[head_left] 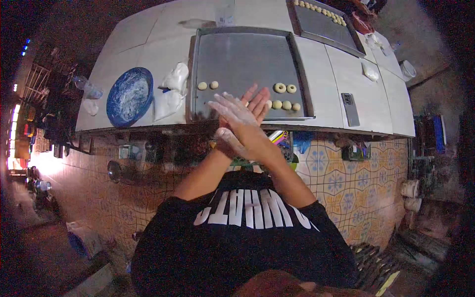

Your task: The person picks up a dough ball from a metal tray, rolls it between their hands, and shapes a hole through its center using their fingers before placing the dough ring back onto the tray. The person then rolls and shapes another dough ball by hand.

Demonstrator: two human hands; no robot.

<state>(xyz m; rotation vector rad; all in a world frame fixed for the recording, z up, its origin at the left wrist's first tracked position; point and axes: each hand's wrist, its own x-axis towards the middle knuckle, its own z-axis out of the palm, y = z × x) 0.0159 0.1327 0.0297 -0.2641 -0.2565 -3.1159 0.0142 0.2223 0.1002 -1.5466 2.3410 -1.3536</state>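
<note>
My right hand (pixel 238 115), dusted white, lies across my left hand (pixel 259 102), the palms pressed together over the near edge of a large dark metal baking tray (pixel 242 54). Fingers of both are stretched out; whatever lies between the palms is hidden. Right of my hands, several pale dough balls (pixel 286 105) sit in a row along the tray's near side. Just behind that row are two dough rings (pixel 280 88) with dimpled centres. Two more small dough balls (pixel 213 85) rest on the tray's left part.
A blue round basin (pixel 129 96) with white powder stands left on the white tiled table (pixel 168 39), beside an opened white bag (pixel 173 86). A second tray (pixel 329 27) with dough pieces is at the far right. Nearer lie a phone (pixel 350 109) and a small white packet (pixel 369 72).
</note>
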